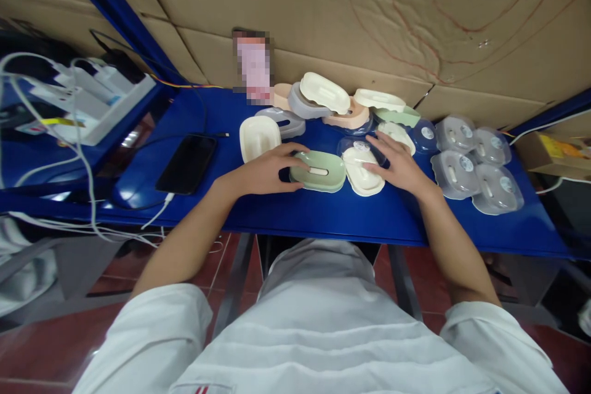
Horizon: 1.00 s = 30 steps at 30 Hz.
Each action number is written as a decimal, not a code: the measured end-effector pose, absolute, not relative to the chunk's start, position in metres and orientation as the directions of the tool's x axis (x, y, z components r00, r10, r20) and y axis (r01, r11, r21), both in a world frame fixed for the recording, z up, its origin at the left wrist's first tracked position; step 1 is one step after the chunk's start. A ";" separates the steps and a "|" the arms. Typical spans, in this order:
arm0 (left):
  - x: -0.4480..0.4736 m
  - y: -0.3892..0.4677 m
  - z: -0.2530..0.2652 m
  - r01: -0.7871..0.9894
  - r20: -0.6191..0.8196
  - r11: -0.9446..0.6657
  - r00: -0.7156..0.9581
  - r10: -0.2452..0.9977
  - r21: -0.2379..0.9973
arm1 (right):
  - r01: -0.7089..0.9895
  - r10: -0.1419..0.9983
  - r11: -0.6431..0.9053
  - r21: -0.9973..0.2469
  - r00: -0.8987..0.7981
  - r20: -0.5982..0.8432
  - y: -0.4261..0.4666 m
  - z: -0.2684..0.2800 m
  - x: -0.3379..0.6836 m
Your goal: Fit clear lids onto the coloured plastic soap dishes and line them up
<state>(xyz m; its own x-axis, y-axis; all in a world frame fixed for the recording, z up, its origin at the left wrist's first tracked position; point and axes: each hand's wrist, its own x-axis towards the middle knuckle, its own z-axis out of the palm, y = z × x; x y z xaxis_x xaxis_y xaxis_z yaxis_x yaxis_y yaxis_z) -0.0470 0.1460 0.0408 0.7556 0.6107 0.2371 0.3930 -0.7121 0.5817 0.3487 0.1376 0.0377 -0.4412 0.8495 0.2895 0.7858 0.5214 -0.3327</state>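
Now the green dish is gripped at its left end by the left hand, near the front of the blue table, its long axis laid left to right. Just beside it, the cream dish, pointed away from the body, is touched by the right hand; whether it is clamped cannot be told. The space behind is crowded by piled dishes, lidded dishes are grouped at right, a phone is laid at left, and all is backed by cardboard.

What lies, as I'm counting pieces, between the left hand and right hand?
In the head view: a green dish, then a cream dish, with a clear lid at its far end.
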 end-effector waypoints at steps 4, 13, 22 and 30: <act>-0.044 0.147 0.045 0.408 0.239 -0.693 0.734 0.636 0.594 | 0.773 0.862 0.501 -0.390 -0.408 0.300 0.145 0.026 0.362; -0.033 0.141 0.032 0.425 0.278 -0.657 0.664 0.694 0.623 | 0.755 0.784 0.603 -0.258 -0.499 0.371 0.106 0.026 0.287; -0.033 0.144 0.024 0.426 0.300 -0.716 0.699 0.649 0.554 | 0.691 0.725 0.684 -0.236 -0.603 0.333 0.098 0.022 0.272; -0.031 0.142 0.025 0.415 0.327 -0.727 0.693 0.642 0.548 | 0.721 0.718 0.676 -0.151 -0.599 0.353 0.094 0.015 0.275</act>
<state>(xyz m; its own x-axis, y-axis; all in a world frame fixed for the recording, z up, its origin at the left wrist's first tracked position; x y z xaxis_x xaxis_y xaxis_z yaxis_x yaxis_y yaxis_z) -0.0314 0.1415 0.0249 0.6935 0.6422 0.3267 0.4147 -0.7265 0.5479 0.2751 0.0940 0.0151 -0.5992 0.7184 0.3534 0.7212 0.6760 -0.1512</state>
